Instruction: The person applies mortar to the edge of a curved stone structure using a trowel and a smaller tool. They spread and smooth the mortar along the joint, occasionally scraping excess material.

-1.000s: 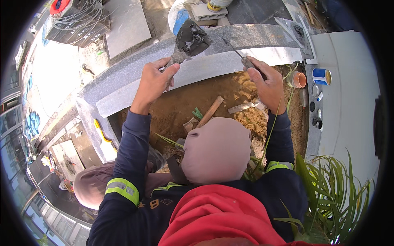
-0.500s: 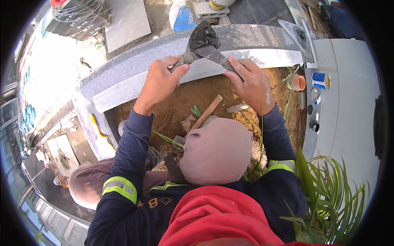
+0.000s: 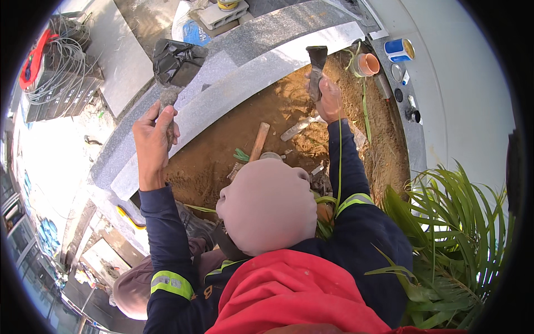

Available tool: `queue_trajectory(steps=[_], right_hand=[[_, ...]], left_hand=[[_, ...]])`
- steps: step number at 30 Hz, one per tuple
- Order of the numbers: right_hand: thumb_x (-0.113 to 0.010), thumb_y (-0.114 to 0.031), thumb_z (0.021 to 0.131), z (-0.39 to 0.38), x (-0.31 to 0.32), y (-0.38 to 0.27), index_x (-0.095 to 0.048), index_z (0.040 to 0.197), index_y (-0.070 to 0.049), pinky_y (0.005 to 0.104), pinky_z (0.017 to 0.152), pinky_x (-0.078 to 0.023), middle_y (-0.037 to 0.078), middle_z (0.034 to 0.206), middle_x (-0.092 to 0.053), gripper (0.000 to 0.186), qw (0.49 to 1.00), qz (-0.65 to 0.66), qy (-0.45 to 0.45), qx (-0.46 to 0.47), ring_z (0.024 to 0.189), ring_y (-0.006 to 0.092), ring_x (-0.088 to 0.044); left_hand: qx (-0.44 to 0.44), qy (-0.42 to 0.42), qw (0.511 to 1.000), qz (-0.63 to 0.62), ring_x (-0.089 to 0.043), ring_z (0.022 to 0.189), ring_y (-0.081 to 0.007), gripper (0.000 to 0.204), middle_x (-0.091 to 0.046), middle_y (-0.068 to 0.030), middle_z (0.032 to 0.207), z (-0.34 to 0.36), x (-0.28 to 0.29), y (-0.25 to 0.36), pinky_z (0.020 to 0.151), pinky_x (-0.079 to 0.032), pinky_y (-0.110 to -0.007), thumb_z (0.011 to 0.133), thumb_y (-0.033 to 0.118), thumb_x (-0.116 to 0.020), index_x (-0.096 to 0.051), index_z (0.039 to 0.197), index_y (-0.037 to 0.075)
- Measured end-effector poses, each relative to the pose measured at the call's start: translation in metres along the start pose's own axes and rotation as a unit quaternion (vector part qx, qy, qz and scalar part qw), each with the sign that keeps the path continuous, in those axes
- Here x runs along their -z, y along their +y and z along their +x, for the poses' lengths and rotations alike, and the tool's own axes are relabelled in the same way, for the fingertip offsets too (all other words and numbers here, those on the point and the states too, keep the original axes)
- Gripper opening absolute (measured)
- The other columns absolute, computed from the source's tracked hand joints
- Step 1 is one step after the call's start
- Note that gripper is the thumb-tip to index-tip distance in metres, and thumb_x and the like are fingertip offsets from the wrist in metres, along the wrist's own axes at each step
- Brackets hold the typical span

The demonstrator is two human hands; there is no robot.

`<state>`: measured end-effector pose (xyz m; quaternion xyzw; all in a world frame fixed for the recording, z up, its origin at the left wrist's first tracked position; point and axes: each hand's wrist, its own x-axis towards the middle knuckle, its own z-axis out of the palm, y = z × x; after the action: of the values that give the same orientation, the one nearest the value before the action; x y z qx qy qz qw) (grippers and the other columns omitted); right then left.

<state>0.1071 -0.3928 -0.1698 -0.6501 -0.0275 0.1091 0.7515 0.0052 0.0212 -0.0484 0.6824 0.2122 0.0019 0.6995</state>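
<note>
In my left hand (image 3: 158, 125) is a mortar-caked handle of a trowel-like tool (image 3: 168, 97); a glossy dark lump of paste (image 3: 179, 62) rests at its far end, above the speckled grey stone ledge (image 3: 240, 45). My right hand (image 3: 325, 93) grips a putty knife (image 3: 316, 55) by its dirty handle, its flared dark blade pointing away from me. The two tools are apart. Below both hands lies a pale strip (image 3: 156, 153) along the ledge, bordering a pit of brown soil (image 3: 206, 158).
An orange pot (image 3: 368, 64) and a blue can (image 3: 399, 50) are at the right edge, beside small round items. Palm leaves (image 3: 445, 245) crowd the lower right. A wire coil (image 3: 61, 72) lies on stacked blocks at upper left. A wooden stick (image 3: 259, 142) lies on the soil.
My hands have separated: the left moved down and leftward with the lump, the right rose, turning the knife blade upright, away from the lump. The whole view has shifted too.
</note>
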Motion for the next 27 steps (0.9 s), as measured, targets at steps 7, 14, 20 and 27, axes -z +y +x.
queue_trajectory(steps=[7, 14, 20, 27], right_hand=[[-0.061, -0.043, 0.099, 0.039, 0.082, 0.091, -0.048, 0.141, -0.005, 0.0369, 0.079, -0.051, 0.009, 0.131, -0.059, 0.058, 0.954, 0.231, 0.182, 0.064, 0.101, 0.0216, -0.059], [-0.056, -0.036, 0.102, 0.067, 0.103, 0.110, -0.051, 0.138, -0.006, 0.0375, 0.077, -0.049, 0.008, 0.125, -0.062, 0.047, 0.950, 0.197, 0.240, 0.020, 0.097, 0.0228, -0.060], [-0.057, -0.033, 0.103, 0.072, 0.103, 0.121, -0.060, 0.130, -0.002, 0.0314, 0.061, -0.048, 0.009, 0.111, -0.067, 0.041, 0.938, 0.182, 0.293, 0.016, 0.081, 0.0187, -0.061], [-0.064, -0.032, 0.099, 0.079, 0.099, 0.124, -0.061, 0.133, -0.007, 0.0295, 0.061, -0.048, 0.003, 0.102, -0.067, 0.041, 0.929, 0.138, 0.343, 0.021, 0.079, 0.0167, -0.061]], left_hand=[[0.041, 0.005, 0.999, 0.035, -0.054, 0.053, -0.0103, 0.031, -0.062, -0.0086, 0.080, 0.004, -0.006, -0.013, 0.044, -0.040, -0.024, 0.096, 0.014, -0.065, -0.063, 0.111, -0.012], [0.043, -0.004, 0.998, 0.055, -0.054, 0.053, -0.0104, 0.026, -0.062, -0.0077, 0.077, 0.004, -0.003, -0.016, 0.044, -0.041, -0.024, 0.096, 0.016, -0.064, -0.065, 0.102, -0.009], [0.039, -0.008, 0.998, 0.050, -0.054, 0.053, -0.0102, 0.027, -0.062, -0.0074, 0.077, 0.006, -0.006, -0.020, 0.045, -0.041, -0.024, 0.096, 0.017, -0.065, -0.065, 0.103, -0.009], [0.042, 0.001, 0.998, 0.056, -0.051, 0.050, -0.0114, 0.028, -0.048, 0.0001, 0.056, 0.003, -0.011, -0.015, 0.046, -0.040, -0.025, 0.097, 0.022, -0.064, -0.064, 0.094, -0.006]])
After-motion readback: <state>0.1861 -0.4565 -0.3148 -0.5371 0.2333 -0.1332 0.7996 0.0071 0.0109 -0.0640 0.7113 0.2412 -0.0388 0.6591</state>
